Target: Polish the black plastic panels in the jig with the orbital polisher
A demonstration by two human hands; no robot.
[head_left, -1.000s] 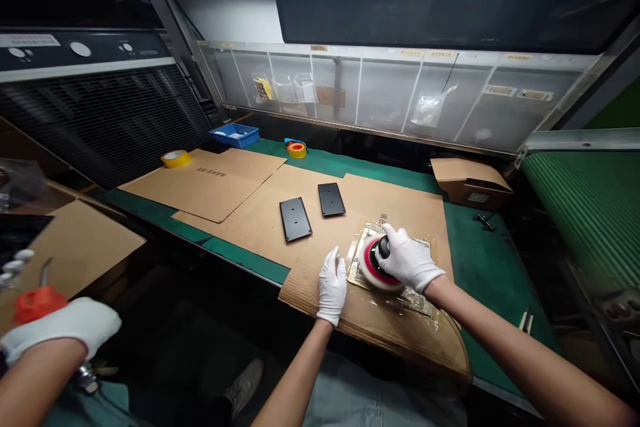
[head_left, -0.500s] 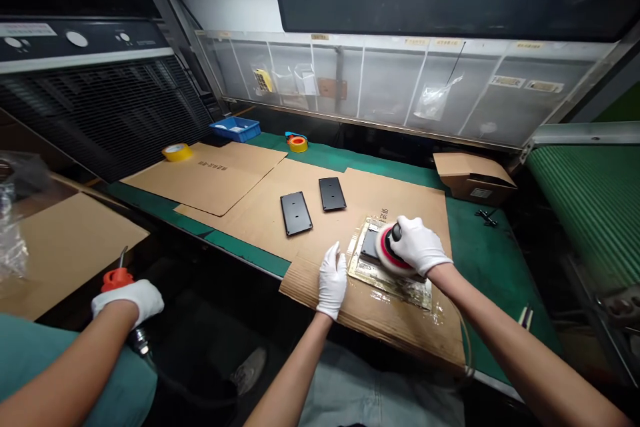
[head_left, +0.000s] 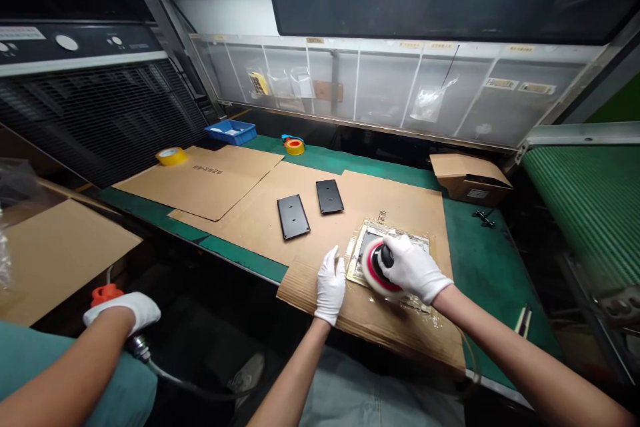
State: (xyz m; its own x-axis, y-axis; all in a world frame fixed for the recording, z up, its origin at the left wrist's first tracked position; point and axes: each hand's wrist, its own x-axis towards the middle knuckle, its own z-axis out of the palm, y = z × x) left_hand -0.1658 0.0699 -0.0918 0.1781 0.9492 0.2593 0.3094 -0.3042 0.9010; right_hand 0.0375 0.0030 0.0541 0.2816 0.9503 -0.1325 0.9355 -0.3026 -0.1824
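Note:
My right hand (head_left: 413, 269) grips the black knob of a random orbital polisher (head_left: 379, 268) with a red backing and white pad. The pad sits on a black plate (head_left: 373, 239), which lies on a shiny foil-and-plastic sheet (head_left: 395, 232). The pad hides much of the plate. My left hand (head_left: 330, 285) rests flat on the corrugated cardboard (head_left: 380, 337), just left of the sheet, holding nothing. Two more slotted black plates (head_left: 293, 217) (head_left: 329, 197) lie farther ahead on cardboard.
A co-worker's gloved hand (head_left: 123, 310) holds an orange-topped tool (head_left: 106, 294) at lower left, with an air hose (head_left: 185, 387) trailing below. Tape rolls (head_left: 295, 147), a blue tray (head_left: 231, 133) and a cardboard box (head_left: 470, 180) stand beyond, along the green mat (head_left: 480, 247).
The polisher has moved left and slightly nearer me across the black plate, showing more of the plate's far side. The co-worker's hand and orange tool have shifted slightly down.

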